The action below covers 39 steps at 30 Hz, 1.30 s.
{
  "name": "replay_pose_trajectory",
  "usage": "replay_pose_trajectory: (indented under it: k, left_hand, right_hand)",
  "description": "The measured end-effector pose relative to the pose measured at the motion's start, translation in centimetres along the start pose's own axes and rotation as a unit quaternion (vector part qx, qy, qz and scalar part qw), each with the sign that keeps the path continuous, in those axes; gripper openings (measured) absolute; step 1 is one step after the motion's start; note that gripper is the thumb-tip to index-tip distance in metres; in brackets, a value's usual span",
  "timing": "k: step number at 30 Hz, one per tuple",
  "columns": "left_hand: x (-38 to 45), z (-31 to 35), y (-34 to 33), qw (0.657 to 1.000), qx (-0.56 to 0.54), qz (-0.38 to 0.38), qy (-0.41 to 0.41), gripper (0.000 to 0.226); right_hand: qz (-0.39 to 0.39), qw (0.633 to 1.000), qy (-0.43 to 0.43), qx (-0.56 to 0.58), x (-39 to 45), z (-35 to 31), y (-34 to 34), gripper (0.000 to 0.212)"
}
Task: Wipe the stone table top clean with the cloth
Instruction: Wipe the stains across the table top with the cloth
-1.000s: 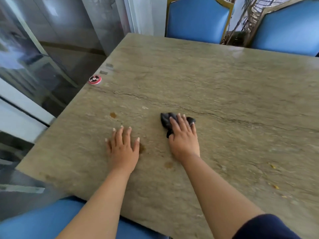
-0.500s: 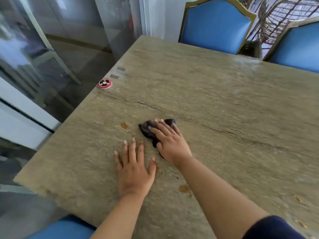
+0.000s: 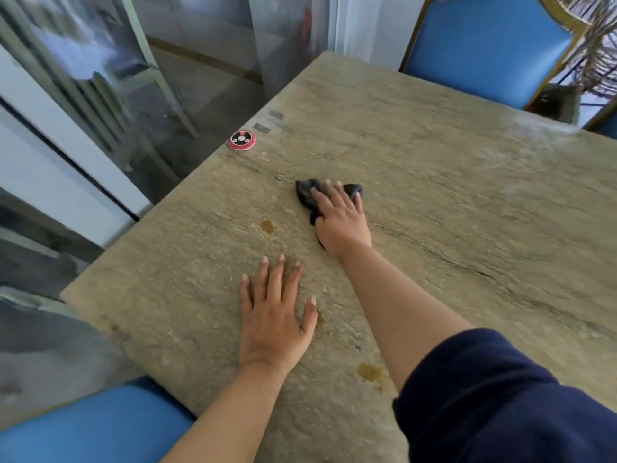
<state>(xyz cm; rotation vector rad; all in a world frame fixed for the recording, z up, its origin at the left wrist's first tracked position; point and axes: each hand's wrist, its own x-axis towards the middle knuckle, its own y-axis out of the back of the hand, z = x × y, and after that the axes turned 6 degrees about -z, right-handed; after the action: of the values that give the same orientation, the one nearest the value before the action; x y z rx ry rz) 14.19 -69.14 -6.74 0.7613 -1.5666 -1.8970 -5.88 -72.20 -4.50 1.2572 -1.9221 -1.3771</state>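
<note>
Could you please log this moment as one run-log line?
right hand: pressing dark cloth flat on stone table | left hand: flat on table | brown stains remain

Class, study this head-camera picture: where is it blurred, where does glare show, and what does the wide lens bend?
Head view: glare whitens the far edge of the stone table; glass panels at left are smeared with reflections; straight table edges splay outward; the cloth under the right hand looks soft.

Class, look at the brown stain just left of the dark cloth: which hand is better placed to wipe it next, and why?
Probably the right hand: it already presses the dark crumpled cloth, beside the brown stain. The left hand rests flat on the stone table top, holding nothing.
</note>
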Motion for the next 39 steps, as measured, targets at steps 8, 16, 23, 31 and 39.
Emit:
replay_pose_trajectory:
  k: [8,16,23,31,39]
  left_hand:
    - [2.2,1.0,1.9,0.969,-0.214,0.113,0.049,0.044]
    - [11.3,4.7,0.8,0.99,0.006,-0.043,-0.132,0.061]
    - [18.5,0.5,3.0,0.995,-0.021,-0.089,0.036,0.049]
    - [14.4,0.1,2.3,0.982,-0.064,-0.058,-0.167,0.037]
    - [19.4,-6.5,3.0,0.999,-0.027,-0.006,-0.02,0.064]
  right_hand:
    - [0.05,0.972,-0.005,0.229,-7.5,3.2,2.0,0.054]
    - [0.101,0.986,-0.101,0.088,-8.3,3.8,-0.8,0.049]
    - [0.075,0.991,-0.111,-0.004,-8.1,3.5,-1.5,0.058]
    - [0.03,0.985,-0.17,0.026,-6.5,-1.2,-2.1,0.055]
    - [0.057,0.973,-0.223,-0.018,-4.8,-3.8,-4.1,0.058]
